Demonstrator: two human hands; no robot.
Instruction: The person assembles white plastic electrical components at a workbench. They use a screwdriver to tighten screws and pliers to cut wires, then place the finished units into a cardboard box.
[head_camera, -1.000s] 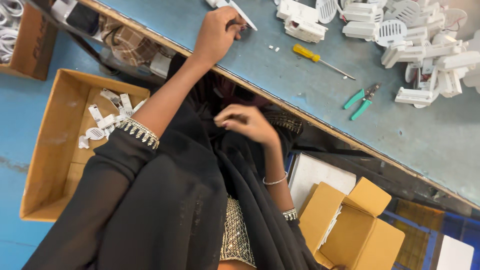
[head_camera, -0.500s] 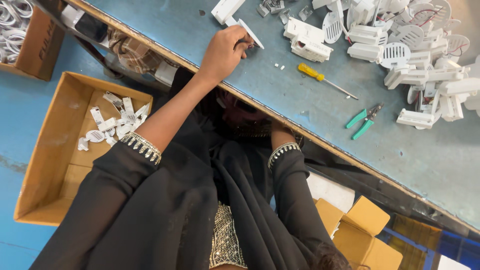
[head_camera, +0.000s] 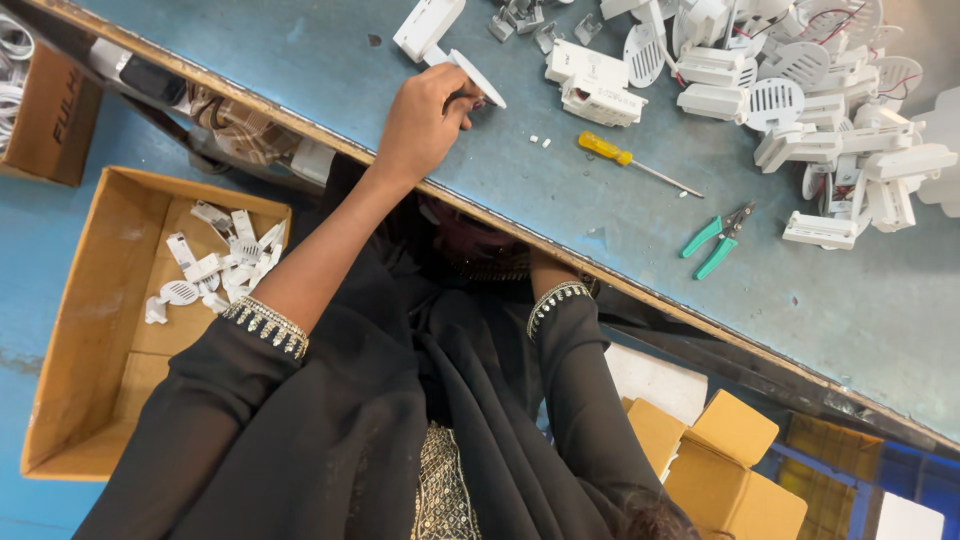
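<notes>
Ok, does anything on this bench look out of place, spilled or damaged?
Nothing looks spilled or broken. The white plastic parts lie in a loose heap, some trailing red wires, and a few small white bits are scattered near the yellow screwdriver. The left hand holds a flat white piece; the right hand is hidden under the table edge.

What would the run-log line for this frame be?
left hand: grip on flat white plastic disc part | right hand: hidden under blue tabletop | nearby: yellow-handled screwdriver, green-handled pliers
</notes>
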